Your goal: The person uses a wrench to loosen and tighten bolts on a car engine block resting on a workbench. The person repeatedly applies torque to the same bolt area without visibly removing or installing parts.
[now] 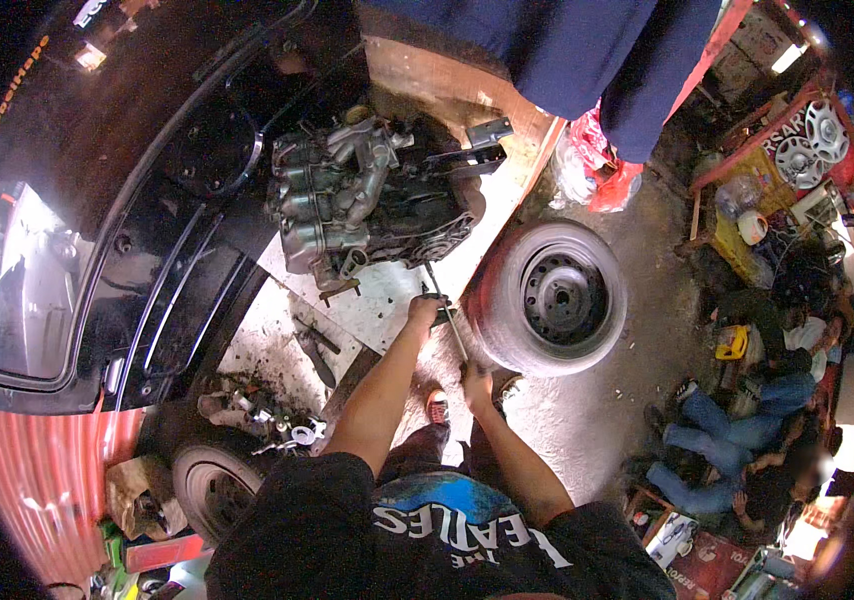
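A greasy engine block [377,200] with a silvery manifold sits on a light board in front of me. My left hand [427,308] is closed around a thin metal shaft [431,275] that reaches the engine's near lower side. From beside that hand, a long metal bar [458,337], like a wrench handle, slants back toward me. Its near end is in my right hand [477,386], fingers wrapped round it. Whether shaft and bar are one tool, I cannot tell. Just right of both hands lies a wheel with a pale tire [482,325].
A dark vehicle [77,260] fills the left side. On the board lies a dark hand tool [319,365]; metal parts [272,415] and another wheel [215,490] are lower left. Blue cloth [587,50] hangs at the top. People in jeans [712,430] sit at right, below hubcaps [827,130].
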The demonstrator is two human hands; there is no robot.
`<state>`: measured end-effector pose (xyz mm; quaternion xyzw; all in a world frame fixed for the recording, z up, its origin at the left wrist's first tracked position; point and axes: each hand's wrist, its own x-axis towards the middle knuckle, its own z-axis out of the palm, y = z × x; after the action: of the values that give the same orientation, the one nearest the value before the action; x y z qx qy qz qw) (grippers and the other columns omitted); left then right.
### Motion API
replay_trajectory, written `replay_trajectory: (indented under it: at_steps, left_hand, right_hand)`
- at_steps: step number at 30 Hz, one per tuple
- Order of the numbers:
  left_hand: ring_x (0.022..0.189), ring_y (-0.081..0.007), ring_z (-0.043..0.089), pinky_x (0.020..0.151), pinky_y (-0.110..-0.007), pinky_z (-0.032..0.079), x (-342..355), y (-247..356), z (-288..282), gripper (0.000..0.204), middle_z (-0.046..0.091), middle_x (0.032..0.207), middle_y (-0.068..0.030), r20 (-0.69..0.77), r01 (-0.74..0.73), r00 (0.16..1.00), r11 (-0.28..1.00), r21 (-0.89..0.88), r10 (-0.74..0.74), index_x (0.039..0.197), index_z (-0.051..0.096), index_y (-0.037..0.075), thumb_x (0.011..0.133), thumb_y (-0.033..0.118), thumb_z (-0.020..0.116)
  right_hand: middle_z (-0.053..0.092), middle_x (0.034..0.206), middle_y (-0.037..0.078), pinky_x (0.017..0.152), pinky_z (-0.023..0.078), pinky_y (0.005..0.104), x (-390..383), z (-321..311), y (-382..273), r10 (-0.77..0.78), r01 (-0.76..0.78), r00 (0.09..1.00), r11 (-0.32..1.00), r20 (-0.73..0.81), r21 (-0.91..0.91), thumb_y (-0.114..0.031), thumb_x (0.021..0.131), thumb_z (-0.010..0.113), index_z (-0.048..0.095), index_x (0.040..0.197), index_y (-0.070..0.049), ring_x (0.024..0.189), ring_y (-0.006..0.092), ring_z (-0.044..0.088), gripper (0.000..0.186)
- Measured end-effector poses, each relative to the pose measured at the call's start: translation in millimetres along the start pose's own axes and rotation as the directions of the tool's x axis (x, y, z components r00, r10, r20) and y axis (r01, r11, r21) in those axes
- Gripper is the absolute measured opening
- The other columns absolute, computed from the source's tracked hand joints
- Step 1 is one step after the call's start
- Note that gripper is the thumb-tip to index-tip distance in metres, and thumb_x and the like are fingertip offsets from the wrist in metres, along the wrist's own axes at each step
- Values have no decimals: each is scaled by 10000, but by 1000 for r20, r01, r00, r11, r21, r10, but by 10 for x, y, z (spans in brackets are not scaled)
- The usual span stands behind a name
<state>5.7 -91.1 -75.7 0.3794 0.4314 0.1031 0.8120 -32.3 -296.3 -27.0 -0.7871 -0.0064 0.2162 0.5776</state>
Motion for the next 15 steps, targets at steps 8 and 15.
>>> replay_trajectory:
  at_steps: [8, 15]
  left_hand:
    - [699, -219, 645, 642, -364, 498, 325, -259, -46, 202, 711, 856, -107, -139, 36, 990, 944, 329, 11, 898, 717, 22, 756, 166, 719]
    - [816, -273, 687, 719, -421, 560, 159, -40, -24, 211, 690, 922, -151, 67, 46, 994, 865, 499, -92, 957, 666, 22, 835, 184, 606]
  right_hand:
    - [558, 709, 52, 598, 514, 401, 395, -313, 129, 489, -732, 672, 328, 556, 597, -402, 931, 540, 586, 872, -88, 593, 228, 569, 322]
    - [548, 638, 33, 541, 459, 329, 317, -811, 240, 452, -520, 847, 597, 279, 611, -414, 966, 458, 591, 857, -98, 546, 177, 523, 360]
